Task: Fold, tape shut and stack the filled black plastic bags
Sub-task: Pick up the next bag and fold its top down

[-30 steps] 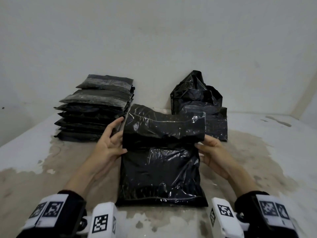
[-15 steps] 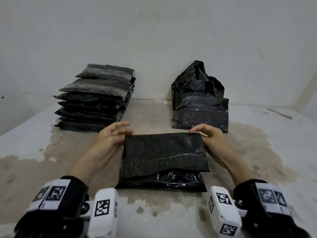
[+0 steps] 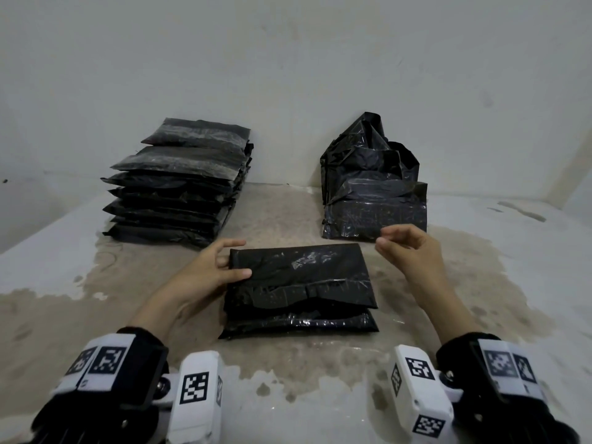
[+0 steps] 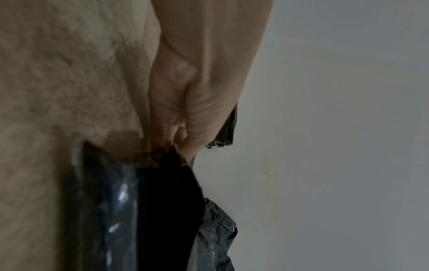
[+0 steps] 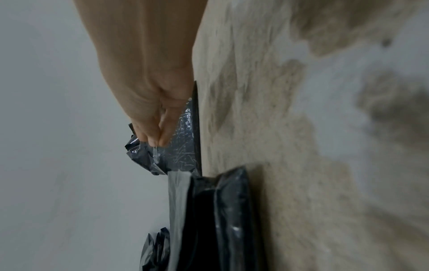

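A folded black bag (image 3: pixel 298 283) lies flat on the table, its flap doubled over toward me. My left hand (image 3: pixel 224 265) grips its left edge, thumb on top, and the left wrist view shows the fingers (image 4: pixel 183 133) pinching the black plastic (image 4: pixel 162 192). My right hand (image 3: pixel 389 240) hovers off the bag's far right corner with curled fingers. In the right wrist view its thumb and forefinger (image 5: pixel 157 135) pinch together on what looks like a small clear tape strip (image 5: pixel 155 153). A stack of taped bags (image 3: pixel 179 184) stands at the back left.
A pile of loose, unfolded black bags (image 3: pixel 374 193) sits at the back right, just behind my right hand. The stained table (image 3: pixel 480 267) runs back to a pale wall. Bare tabletop shows between the two piles and near me.
The bag's top was folded down flat onto its body. My right hand has since let go of the right corner and lifted away; my left hand stays on the left edge.
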